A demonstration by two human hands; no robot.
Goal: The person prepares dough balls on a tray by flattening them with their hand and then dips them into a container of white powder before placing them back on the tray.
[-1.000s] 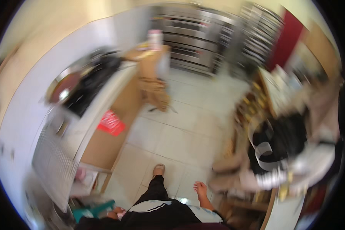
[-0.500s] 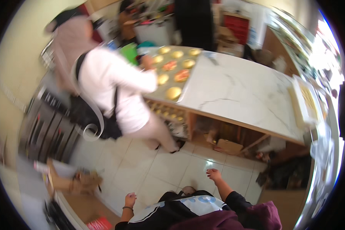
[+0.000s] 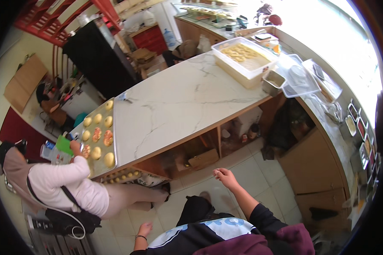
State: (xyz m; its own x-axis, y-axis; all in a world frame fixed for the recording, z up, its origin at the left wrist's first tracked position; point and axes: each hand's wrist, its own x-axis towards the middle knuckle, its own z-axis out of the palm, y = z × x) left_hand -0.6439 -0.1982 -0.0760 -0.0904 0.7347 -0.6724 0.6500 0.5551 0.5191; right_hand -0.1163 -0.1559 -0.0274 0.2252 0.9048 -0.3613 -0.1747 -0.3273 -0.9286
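Left hand [image 3: 144,230] at 7 o'clock, grip too small to tell. Right hand [image 3: 227,179] at 5 o'clock, grip loosely open, empty, nearest marbled surface [image 3: 170,104] at 11. Co-worker [image 3: 66,180] at 8, beside bun tray [image 3: 113,148] at 9. Plastic tub [image 3: 237,76] at 1.

The right hand [image 3: 226,178] extends forward, fingers loosely curled, forearm [image 3: 245,201] behind it; leftward and lower, the left hand [image 3: 145,229] half-curls.

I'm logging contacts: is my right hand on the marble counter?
No, your right hand shows against the floor, apart from the counter.
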